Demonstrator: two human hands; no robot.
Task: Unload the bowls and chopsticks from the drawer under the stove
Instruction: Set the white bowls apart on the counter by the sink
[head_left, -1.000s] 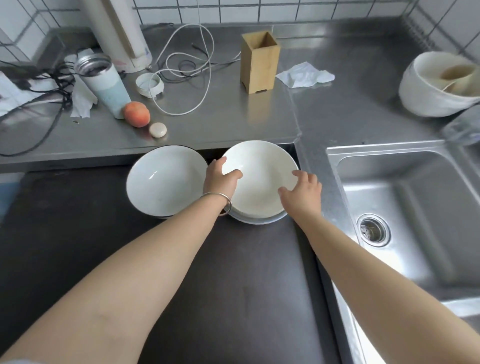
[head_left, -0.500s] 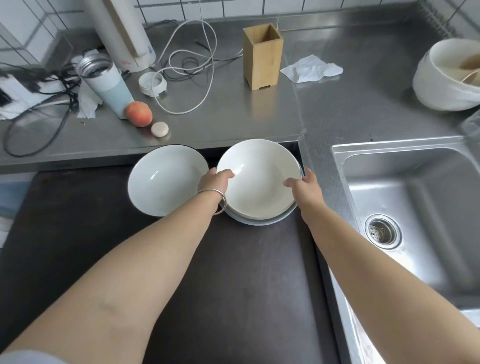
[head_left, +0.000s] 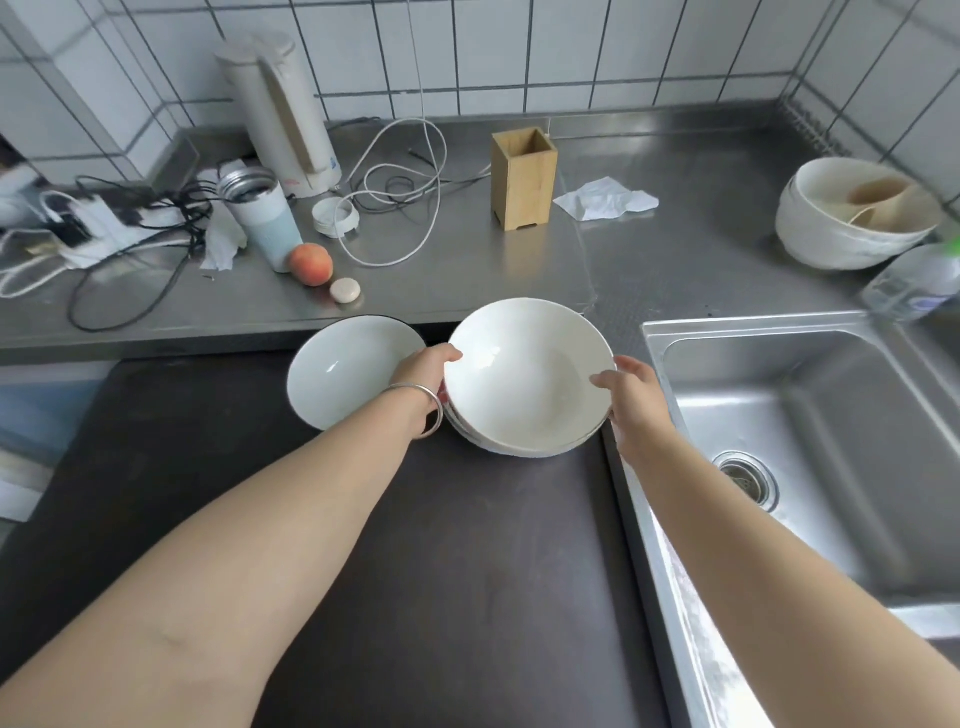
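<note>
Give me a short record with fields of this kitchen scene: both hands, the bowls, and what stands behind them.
left hand: grips left rim of the stacked white bowls
right hand: grips right rim of the same stack
single bowl: beside the stack, on the dark stove top
behind: bamboo holder, peach
right side: steel sink

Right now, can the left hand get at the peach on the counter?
Probably not yet: the left hand grips the bowl stack. Otherwise the way to the peach looks free.

White bowls (head_left: 524, 379), dark stovetop (head_left: 415, 571), orange peach (head_left: 310, 264).
</note>
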